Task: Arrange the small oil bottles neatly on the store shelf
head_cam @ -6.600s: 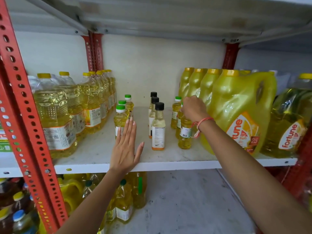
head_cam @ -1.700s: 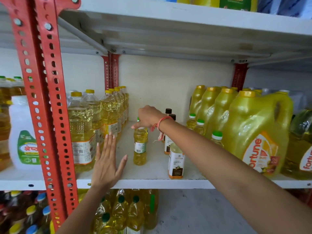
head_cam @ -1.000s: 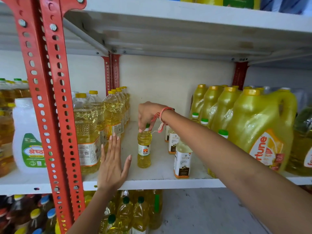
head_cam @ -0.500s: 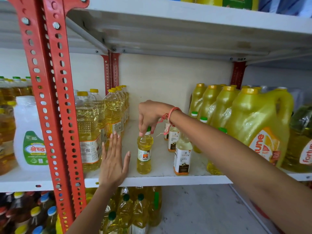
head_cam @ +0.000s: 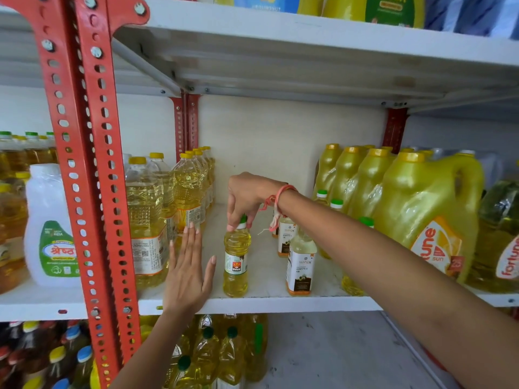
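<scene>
A small yellow oil bottle (head_cam: 236, 262) with a green cap stands upright near the front edge of the white shelf (head_cam: 269, 301). My right hand (head_cam: 247, 196) pinches its cap from above. Flat and open, my left hand (head_cam: 187, 272) rests on the shelf just left of the bottle, fingers pointing back. To the right stand white-labelled coconut oil bottles (head_cam: 301, 265), partly behind my right forearm. More small green-capped bottles (head_cam: 336, 204) stand beside the big jugs, mostly hidden by my arm.
Tall clear oil bottles (head_cam: 146, 223) line the left side of the shelf. Large yellow jugs (head_cam: 427, 217) fill the right. A red perforated upright (head_cam: 92, 192) stands at the left front. Another shelf hangs close overhead, and more bottles sit below.
My right hand has carried the small yellow bottle from the back toward the shelf's front and set it down beside my left hand, which has stayed flat in place.
</scene>
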Demonstrator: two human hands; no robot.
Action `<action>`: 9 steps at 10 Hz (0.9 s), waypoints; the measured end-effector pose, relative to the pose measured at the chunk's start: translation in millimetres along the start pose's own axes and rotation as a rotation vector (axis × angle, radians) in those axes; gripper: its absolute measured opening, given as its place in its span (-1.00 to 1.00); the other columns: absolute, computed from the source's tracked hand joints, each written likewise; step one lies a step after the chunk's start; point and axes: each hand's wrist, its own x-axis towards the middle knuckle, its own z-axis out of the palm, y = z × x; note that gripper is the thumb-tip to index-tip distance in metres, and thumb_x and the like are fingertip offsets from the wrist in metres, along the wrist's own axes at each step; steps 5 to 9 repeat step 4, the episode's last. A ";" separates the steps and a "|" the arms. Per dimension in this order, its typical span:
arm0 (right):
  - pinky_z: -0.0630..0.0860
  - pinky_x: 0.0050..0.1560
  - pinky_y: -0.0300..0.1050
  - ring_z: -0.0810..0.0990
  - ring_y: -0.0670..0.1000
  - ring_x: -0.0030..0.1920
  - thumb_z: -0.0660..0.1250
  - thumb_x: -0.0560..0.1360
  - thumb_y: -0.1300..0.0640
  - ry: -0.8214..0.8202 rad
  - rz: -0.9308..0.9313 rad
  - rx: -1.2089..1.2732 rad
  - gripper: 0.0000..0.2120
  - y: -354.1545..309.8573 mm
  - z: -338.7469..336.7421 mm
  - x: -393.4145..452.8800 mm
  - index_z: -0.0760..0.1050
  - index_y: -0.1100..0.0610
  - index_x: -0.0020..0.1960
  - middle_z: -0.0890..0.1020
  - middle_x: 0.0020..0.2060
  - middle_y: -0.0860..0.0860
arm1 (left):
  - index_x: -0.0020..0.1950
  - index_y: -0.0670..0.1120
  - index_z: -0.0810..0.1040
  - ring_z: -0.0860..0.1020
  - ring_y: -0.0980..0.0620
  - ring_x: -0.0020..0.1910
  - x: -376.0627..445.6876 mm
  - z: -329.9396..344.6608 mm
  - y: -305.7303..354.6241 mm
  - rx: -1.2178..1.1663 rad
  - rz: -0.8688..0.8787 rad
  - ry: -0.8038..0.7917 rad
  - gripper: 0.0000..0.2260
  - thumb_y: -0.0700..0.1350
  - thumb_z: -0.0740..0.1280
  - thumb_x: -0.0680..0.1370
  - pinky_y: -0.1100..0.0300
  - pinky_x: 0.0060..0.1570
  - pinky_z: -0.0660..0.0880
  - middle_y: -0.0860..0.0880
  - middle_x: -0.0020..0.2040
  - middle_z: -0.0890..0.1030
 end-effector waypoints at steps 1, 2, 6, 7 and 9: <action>0.65 0.06 -0.07 0.70 0.10 -0.30 0.59 0.30 0.14 0.021 0.005 0.015 -0.69 -0.8 0.1 -3.6 0.71 0.28 -0.02 0.58 -0.62 -0.14 | 0.61 -0.19 -0.05 -0.13 0.03 0.60 -1.0 0.6 0.1 -0.005 -0.014 -0.016 -0.36 0.16 -0.11 0.63 0.04 0.54 -0.32 -0.11 0.63 -0.05; 0.65 -0.02 -0.12 0.63 -0.01 -0.45 0.59 0.30 0.08 0.057 -0.014 -0.021 -0.67 0.3 1.6 -5.7 0.72 0.23 0.00 0.53 -0.68 -0.18 | 0.61 -0.17 -0.08 -0.18 0.06 0.60 -0.4 1.6 -3.8 -0.021 -0.028 -0.045 -0.34 0.20 -0.14 0.62 0.05 0.52 -0.36 -0.10 0.62 -0.10; 0.58 -0.15 -0.18 0.69 0.03 -0.20 0.54 0.32 -0.09 0.284 -0.050 0.019 -0.58 18.2 -6.0 -18.5 0.69 0.12 0.08 0.62 -0.40 -0.08 | 0.61 -0.16 -0.03 -0.17 0.08 0.59 34.9 -20.8 5.0 -0.048 -0.016 0.045 -0.33 0.22 -0.15 0.61 0.07 0.55 -0.25 -0.07 0.63 -0.11; 0.58 -0.15 -0.18 0.69 0.03 -0.20 0.54 0.32 -0.09 0.284 -0.050 0.019 -0.58 18.2 -6.0 -18.5 0.69 0.12 0.08 0.62 -0.40 -0.08 | 0.61 -0.16 -0.03 -0.17 0.08 0.59 34.9 -20.8 5.0 -0.048 -0.016 0.045 -0.33 0.22 -0.15 0.61 0.07 0.55 -0.25 -0.07 0.63 -0.11; 0.58 -0.15 -0.18 0.69 0.03 -0.20 0.54 0.32 -0.09 0.284 -0.050 0.019 -0.58 18.2 -6.0 -18.5 0.69 0.12 0.08 0.62 -0.40 -0.08 | 0.61 -0.16 -0.03 -0.17 0.08 0.59 34.9 -20.8 5.0 -0.048 -0.016 0.045 -0.33 0.22 -0.15 0.61 0.07 0.55 -0.25 -0.07 0.63 -0.11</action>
